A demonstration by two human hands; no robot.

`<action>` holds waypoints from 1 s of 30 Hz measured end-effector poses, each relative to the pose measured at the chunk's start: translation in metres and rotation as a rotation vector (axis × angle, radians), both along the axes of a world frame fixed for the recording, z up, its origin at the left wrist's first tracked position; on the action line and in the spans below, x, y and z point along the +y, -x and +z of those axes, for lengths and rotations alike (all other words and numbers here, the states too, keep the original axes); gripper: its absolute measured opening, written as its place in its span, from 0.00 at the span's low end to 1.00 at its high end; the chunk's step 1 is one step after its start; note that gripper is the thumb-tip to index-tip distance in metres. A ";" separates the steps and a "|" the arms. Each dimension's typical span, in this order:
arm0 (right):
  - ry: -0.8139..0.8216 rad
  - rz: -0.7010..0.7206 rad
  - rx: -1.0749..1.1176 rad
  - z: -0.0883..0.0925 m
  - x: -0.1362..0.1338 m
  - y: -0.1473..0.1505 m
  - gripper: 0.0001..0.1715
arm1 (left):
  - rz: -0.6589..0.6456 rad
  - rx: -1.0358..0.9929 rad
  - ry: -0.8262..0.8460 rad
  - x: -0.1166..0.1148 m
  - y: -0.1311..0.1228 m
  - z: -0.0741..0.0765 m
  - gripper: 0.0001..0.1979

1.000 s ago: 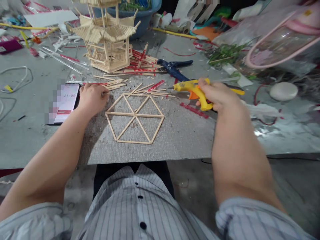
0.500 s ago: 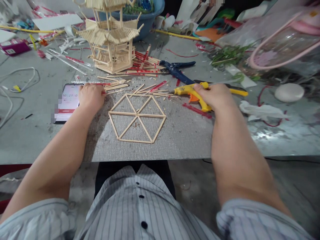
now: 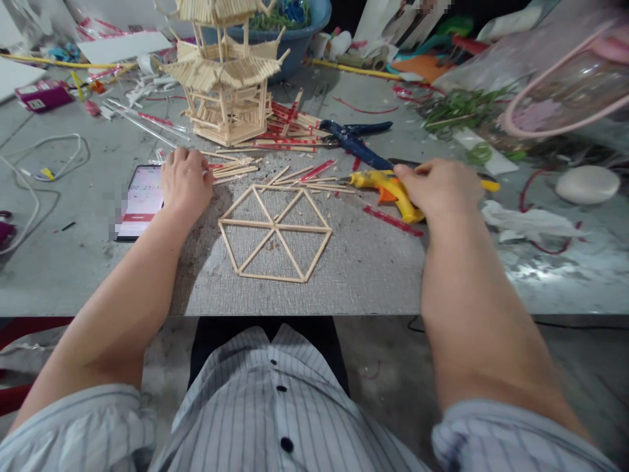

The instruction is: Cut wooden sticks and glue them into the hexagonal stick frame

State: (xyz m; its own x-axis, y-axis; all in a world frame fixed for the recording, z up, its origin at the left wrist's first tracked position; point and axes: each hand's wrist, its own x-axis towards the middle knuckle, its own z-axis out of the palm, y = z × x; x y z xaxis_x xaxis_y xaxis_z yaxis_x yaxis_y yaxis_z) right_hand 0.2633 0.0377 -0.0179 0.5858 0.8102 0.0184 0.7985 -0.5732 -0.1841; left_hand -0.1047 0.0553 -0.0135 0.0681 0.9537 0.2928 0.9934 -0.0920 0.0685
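Observation:
A flat hexagon of wooden sticks (image 3: pixel 276 227) with spokes lies on the grey mat in front of me. My left hand (image 3: pixel 185 180) rests just left of it, fingers curled down onto a pile of loose wooden sticks (image 3: pixel 238 170); what they pinch is hidden. My right hand (image 3: pixel 439 187) is closed round a yellow glue gun (image 3: pixel 381 183), which lies low on the table with its nozzle pointing left towards the hexagon's far right corner.
A stick-built pagoda model (image 3: pixel 226 92) stands behind the hexagon, with red-wrapped sticks (image 3: pixel 289 124) and blue pliers (image 3: pixel 354 137) beside it. A lit phone (image 3: pixel 142 200) lies left of my left hand. A white cable (image 3: pixel 44 157) and craft clutter cover the table's far side.
My right hand has lowered the glue gun onto the table. My left hand stays on the loose sticks, shifted slightly. The view has drifted a little.

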 end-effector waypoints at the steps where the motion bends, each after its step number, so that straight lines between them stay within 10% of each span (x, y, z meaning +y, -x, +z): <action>1: -0.031 0.013 0.002 0.000 -0.001 0.002 0.27 | 0.001 0.018 -0.011 -0.001 -0.001 0.002 0.19; 15: -0.257 0.200 -0.015 -0.004 -0.008 0.018 0.18 | 0.017 0.144 0.299 -0.002 -0.003 0.003 0.21; 30: -0.399 0.431 0.150 -0.010 -0.011 0.014 0.12 | -0.166 0.159 0.247 -0.004 -0.007 0.000 0.20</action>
State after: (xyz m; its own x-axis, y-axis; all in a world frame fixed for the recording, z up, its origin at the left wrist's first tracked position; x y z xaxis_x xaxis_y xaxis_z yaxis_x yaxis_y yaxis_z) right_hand 0.2493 0.0271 -0.0281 0.2263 0.9226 0.3123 0.8919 -0.0673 -0.4472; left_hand -0.0979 0.0511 -0.0138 0.2546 0.9667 0.0272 0.9663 -0.2532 -0.0462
